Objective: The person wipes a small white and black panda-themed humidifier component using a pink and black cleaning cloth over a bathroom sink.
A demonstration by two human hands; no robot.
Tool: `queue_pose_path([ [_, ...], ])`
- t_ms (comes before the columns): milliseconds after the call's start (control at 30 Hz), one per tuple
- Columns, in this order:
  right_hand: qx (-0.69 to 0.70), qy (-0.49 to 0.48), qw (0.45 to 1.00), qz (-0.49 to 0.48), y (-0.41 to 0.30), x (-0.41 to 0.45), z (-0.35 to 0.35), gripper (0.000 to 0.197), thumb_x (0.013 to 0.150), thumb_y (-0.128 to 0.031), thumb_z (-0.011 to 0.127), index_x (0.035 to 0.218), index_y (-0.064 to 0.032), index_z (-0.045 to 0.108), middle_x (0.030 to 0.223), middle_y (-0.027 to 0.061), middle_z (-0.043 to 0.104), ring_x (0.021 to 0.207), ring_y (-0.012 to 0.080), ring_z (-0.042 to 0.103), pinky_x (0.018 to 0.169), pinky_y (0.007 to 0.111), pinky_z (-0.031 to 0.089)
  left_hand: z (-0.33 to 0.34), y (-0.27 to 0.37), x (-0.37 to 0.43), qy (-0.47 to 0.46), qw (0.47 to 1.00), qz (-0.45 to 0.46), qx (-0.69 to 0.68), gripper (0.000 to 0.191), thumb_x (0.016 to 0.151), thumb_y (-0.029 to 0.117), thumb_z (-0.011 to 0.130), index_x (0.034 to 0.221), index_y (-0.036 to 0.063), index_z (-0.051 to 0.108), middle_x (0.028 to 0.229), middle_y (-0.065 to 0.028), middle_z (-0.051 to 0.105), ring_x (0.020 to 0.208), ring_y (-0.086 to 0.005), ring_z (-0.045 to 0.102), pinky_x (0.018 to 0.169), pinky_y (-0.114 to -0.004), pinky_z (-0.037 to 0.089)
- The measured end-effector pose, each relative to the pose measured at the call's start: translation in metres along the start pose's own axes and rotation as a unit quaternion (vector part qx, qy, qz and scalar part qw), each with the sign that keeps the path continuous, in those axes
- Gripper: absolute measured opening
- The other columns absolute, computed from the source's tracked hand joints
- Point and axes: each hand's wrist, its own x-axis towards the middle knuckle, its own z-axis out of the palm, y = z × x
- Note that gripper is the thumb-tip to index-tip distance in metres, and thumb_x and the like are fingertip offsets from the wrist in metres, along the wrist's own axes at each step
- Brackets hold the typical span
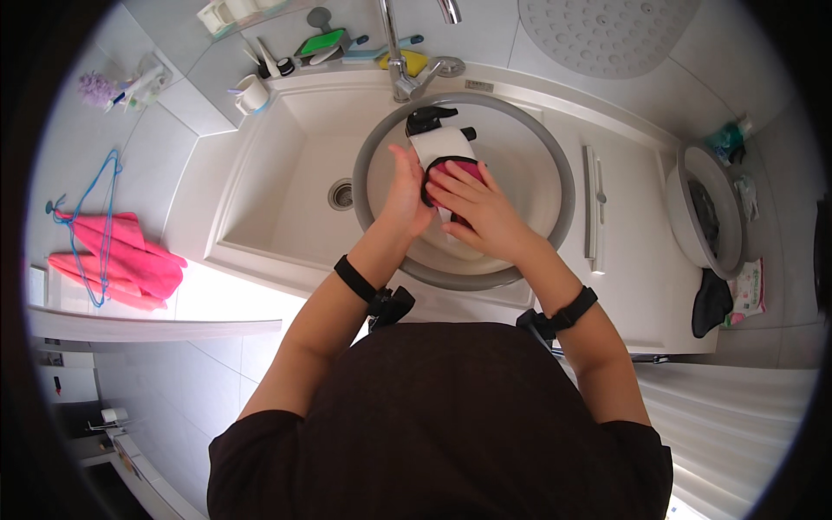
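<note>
A white item with black straps or fittings (445, 144) lies between my hands above a large round basin with a grey rim (564, 188). What exactly it is cannot be told; it may be of fabric or plastic. My left hand (407, 195) supports its left side, palm turned inward and thumb raised. Spread over a dark pink patch with black edging (469, 170) on the item is my right hand (473, 205), fingers apart, pressing flat. The item's lower end is partly hidden by my hands. The basin rests across the sink (266, 188) and its counter.
A chrome faucet (398, 65) rises behind the basin. Near it are a yellow sponge (406, 63) and a green scrubber (323, 41). A white mug (251, 95) stands at the back left corner. To the right, a grey-rimmed basin (682, 208) leans, holding dark cloth. Pink cloths (130, 253) hang left.
</note>
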Motion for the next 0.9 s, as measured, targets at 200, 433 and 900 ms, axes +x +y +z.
queue_pose_path([
  [200, -0.146, 0.025, 0.987, 0.069, -0.001, 0.016, -0.002, 0.072, 0.083, -0.040, 0.063, 0.144, -0.0141, 0.036, 0.151, 0.0062, 0.032, 0.141, 0.0258, 0.025, 0.112, 0.056, 0.019, 0.012, -0.001, 0.000, -0.017, 0.999, 0.022, 0.031, 0.086, 0.089, 0.073, 0.016, 0.147, 0.0096, 0.023, 0.149, -0.0089, 0.032, 0.137, -0.0260, 0.032, 0.111, -0.043, 0.030],
  [433, -0.161, 0.065, 0.981, 0.086, 0.004, 0.041, -0.002, 0.076, 0.083, -0.044, 0.060, 0.146, -0.0117, 0.032, 0.152, 0.0106, 0.029, 0.141, 0.0304, 0.024, 0.113, 0.055, 0.019, 0.004, -0.008, 0.002, -0.077, 0.996, 0.019, 0.037, 0.080, 0.093, 0.068, 0.016, 0.149, 0.0113, 0.020, 0.151, -0.0070, 0.031, 0.138, -0.0213, 0.031, 0.113, -0.039, 0.026],
  [900, -0.167, -0.018, 0.978, 0.121, 0.004, -0.021, 0.002, 0.085, 0.075, -0.005, 0.064, 0.149, -0.0102, 0.023, 0.154, 0.0146, 0.024, 0.137, 0.0323, 0.033, 0.106, 0.050, 0.034, -0.004, 0.006, 0.002, 0.045, 0.991, -0.038, -0.123, 0.050, 0.099, 0.042, 0.044, 0.134, 0.0065, 0.045, 0.132, -0.0086, 0.054, 0.123, -0.0243, 0.049, 0.106, -0.041, 0.036],
])
